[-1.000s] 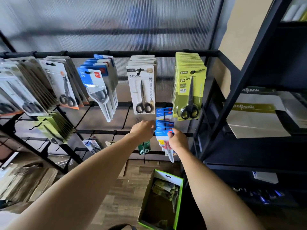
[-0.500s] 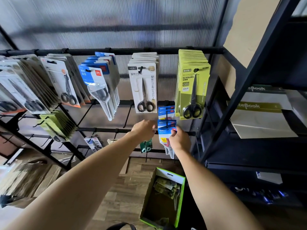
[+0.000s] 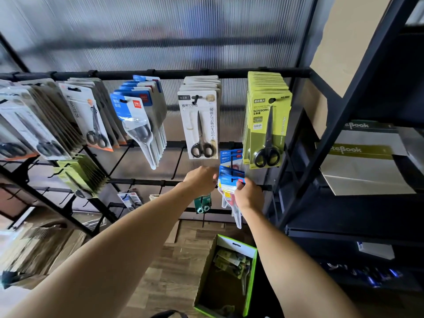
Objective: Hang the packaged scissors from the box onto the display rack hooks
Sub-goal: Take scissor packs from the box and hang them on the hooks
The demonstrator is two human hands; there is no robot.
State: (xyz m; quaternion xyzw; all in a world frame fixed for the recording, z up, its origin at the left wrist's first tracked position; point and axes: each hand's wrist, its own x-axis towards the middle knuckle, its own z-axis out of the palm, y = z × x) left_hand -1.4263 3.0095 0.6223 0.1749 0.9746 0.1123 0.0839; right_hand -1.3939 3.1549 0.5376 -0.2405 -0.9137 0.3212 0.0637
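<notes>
A blue-topped pack of scissors (image 3: 228, 181) hangs at a hook on the rack's second bar, in front of more blue packs (image 3: 229, 157). My right hand (image 3: 249, 192) pinches its right edge. My left hand (image 3: 202, 180) is curled at the pack's left edge, by the hook; what its fingertips hold is hidden. The green cardboard box (image 3: 252, 267) stands open on the floor below, with several packs (image 3: 231, 262) inside. The black display rack (image 3: 160, 74) carries rows of packaged scissors.
Green packs (image 3: 267, 120) and white packs (image 3: 200, 122) hang just above my hands. A teal pack (image 3: 202, 204) hangs lower. A black shelf unit (image 3: 344, 111) with notebooks (image 3: 360, 161) stands close on the right. Flattened cardboard (image 3: 34, 251) lies at lower left.
Both hands stay at the blue pack on the hook and have shifted only slightly. My head has tilted down a little, so the rack sits lower in view.
</notes>
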